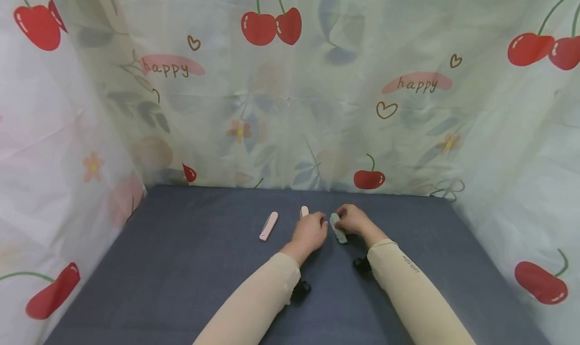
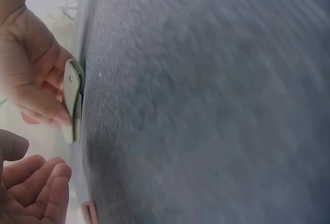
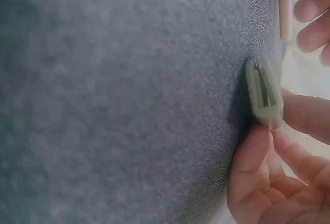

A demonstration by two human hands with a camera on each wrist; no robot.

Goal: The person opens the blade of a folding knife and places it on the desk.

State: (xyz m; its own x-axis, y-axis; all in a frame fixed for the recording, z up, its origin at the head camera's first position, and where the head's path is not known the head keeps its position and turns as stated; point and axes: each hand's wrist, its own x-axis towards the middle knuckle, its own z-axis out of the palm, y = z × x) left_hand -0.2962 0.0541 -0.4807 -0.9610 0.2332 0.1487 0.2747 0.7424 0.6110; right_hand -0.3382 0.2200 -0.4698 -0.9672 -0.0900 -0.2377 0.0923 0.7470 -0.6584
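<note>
Fingers [image 3: 255,152] of right hand [image 1: 353,219] pinch green folded knife [image 1: 338,228], lying on grey cloth [image 1: 181,264]. Left hand [image 1: 310,232] loosely curled, holds nothing, beside it, over 1 pink knife [image 1: 304,211]; 2nd pink knife [image 1: 269,226] lies apart, left.

Pale green folding knife [image 1: 338,228], closed, slim with rounded ends, lying flat on the table's middle, far end pinched. Pink folding knife [image 1: 304,212] just left, closed, mostly covered.
</note>
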